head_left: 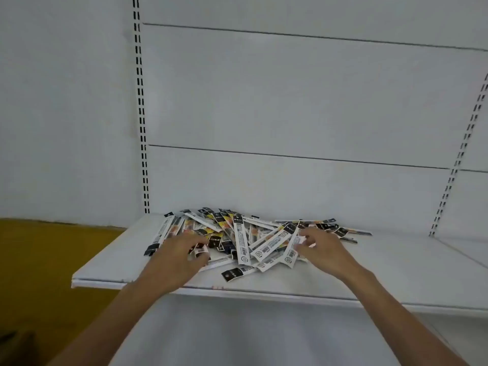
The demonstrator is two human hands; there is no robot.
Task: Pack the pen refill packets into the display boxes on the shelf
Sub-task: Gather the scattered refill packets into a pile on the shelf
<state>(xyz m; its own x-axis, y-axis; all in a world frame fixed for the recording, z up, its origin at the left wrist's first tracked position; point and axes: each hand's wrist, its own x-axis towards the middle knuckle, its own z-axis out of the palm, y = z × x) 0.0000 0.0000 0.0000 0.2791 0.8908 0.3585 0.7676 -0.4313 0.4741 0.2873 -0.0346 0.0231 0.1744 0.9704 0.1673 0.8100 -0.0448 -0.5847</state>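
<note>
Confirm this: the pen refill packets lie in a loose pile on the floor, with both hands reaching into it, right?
No. The head view shows the pen refill packets lying in a loose pile on the white shelf, not the floor, with the left hand and right hand reaching into it.

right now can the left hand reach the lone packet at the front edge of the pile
Probably yes: the packet lies on bare shelf just right of the left hand, its black end uncovered.

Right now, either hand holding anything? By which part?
Right hand pinches one packet by its long edge; left hand curls onto the pile, grip unclear.
</note>
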